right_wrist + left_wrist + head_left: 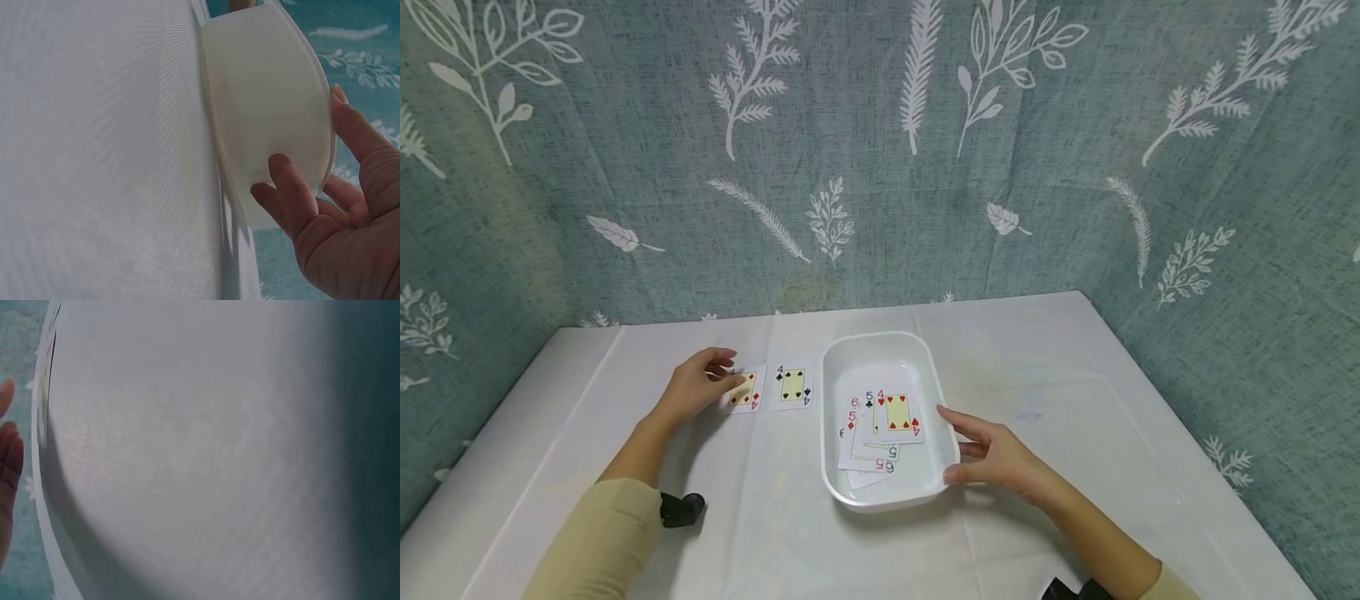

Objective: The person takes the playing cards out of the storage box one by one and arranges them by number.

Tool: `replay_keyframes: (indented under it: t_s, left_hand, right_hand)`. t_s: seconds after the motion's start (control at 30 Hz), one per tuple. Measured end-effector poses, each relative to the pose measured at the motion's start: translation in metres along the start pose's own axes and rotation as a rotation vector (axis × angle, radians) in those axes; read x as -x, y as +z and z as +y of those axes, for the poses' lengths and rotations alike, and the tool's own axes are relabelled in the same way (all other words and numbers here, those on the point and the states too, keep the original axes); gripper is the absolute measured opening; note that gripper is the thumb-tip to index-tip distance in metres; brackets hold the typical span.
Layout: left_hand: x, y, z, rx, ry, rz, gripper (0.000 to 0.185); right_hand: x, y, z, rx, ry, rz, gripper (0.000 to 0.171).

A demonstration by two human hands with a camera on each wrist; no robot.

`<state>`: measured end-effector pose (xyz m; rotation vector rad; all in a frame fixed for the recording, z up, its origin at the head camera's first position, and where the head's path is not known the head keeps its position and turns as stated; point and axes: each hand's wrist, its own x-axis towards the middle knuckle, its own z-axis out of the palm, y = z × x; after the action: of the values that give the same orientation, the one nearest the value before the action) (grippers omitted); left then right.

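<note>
A four of diamonds (746,390) lies face up on the white table, and my left hand (721,373) rests with relaxed fingers on its left edge. Beside it to the right lies a black four (793,385). A white tray (880,346) stands at the middle and holds several face-up cards, with a four of hearts (898,412) on top. My right hand (958,446) touches the tray's right wall with fairly straight fingers, the thumb at the near corner. In the right wrist view the fingers (294,200) lie against the tray (262,106). The left wrist view shows only fingertips (9,456).
A white cloth covers the table (1075,400), which ends at a teal leaf-patterned backdrop (880,167) behind and on both sides. The table's left edge (497,433) runs close to my left arm. A black wrist mount (682,508) sits on my left sleeve.
</note>
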<state>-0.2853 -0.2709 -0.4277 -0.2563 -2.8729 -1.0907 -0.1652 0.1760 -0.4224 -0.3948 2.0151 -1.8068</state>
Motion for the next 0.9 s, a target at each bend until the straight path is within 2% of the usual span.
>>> replay_keyframes:
  t_s: [0.23, 0.43, 0.9]
  left_hand:
    - [-0.006, 0.005, 0.022, 0.04, 0.019, 0.007, 0.053]
    - [-0.012, 0.009, 0.048, 0.11, 0.081, 0.01, 0.057]
    - [-0.011, 0.023, 0.097, 0.25, 0.161, -0.056, 0.057]
  right_hand:
    - [0.0, -0.001, -0.003, 0.023, 0.01, 0.014, 0.088]
    - [0.001, -0.001, -0.004, 0.02, 0.016, 0.017, 0.088]
    - [0.001, 0.001, -0.003, 0.024, 0.016, 0.011, 0.087]
